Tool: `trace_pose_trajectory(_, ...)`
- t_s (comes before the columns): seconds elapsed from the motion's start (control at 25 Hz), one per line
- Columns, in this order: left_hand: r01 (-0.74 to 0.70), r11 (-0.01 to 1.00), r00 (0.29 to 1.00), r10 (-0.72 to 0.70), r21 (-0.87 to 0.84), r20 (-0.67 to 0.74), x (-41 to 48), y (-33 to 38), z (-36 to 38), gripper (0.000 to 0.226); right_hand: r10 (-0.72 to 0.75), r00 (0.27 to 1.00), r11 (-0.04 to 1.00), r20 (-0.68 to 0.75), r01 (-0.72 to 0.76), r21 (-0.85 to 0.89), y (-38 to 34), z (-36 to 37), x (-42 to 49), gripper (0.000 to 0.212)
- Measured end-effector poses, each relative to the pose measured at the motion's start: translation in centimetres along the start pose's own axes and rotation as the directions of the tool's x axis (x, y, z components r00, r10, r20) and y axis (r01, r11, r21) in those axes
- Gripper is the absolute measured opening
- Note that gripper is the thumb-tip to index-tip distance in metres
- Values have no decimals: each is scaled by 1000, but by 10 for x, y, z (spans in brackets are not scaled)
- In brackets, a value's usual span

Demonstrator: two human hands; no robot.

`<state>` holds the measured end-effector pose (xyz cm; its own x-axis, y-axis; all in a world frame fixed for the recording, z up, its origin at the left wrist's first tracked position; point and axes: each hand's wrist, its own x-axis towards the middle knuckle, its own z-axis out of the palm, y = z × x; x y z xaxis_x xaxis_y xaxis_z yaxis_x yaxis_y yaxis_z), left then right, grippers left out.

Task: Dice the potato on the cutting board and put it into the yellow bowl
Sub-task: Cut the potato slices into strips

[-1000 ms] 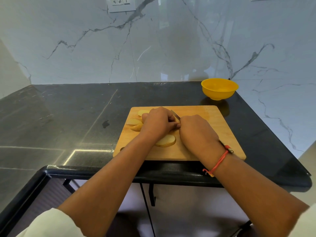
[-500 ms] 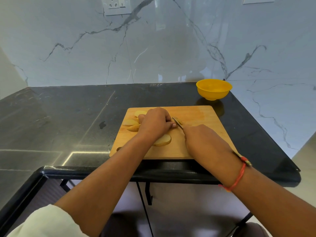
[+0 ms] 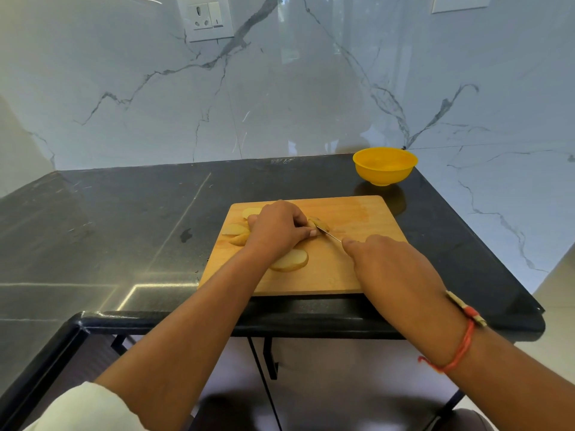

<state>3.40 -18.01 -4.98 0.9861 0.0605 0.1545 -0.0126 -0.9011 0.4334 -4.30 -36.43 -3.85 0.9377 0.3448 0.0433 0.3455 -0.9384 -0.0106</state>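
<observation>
Since the right hand (image 3: pixel 395 265) has drawn back toward the near right of the cutting board (image 3: pixel 357 213) over the last second, more of the knife (image 3: pixel 330 235) blade shows between the two hands, which reads as the pull of a slicing stroke rather than a finished cut. Dicing looks only partly done: whole slices remain, one (image 3: pixel 291 260) just beside the left wrist and others (image 3: pixel 235 229) past the knuckles. The left hand (image 3: pixel 277 230) is curled down over the potato piece (image 3: pixel 320 223) being cut, fingertips pinning it just left of the blade. The right hand's fingers are wrapped around the knife handle. The yellow bowl (image 3: pixel 385 174) stands beyond the board's far right corner, apparently empty.
</observation>
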Motion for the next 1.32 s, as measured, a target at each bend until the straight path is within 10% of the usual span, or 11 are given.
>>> trace_pose_trajectory(0.44,-36,988,999,34,-148,-16,0,-8,3,29,55,971,983,-234,-12,184,-11,1,21,39)
trace_pose_trajectory(1.32,-15,994,1000,17,-105,15,5,-11,3,14,129,985,986,-118,-115,119,-42,12,59,36)
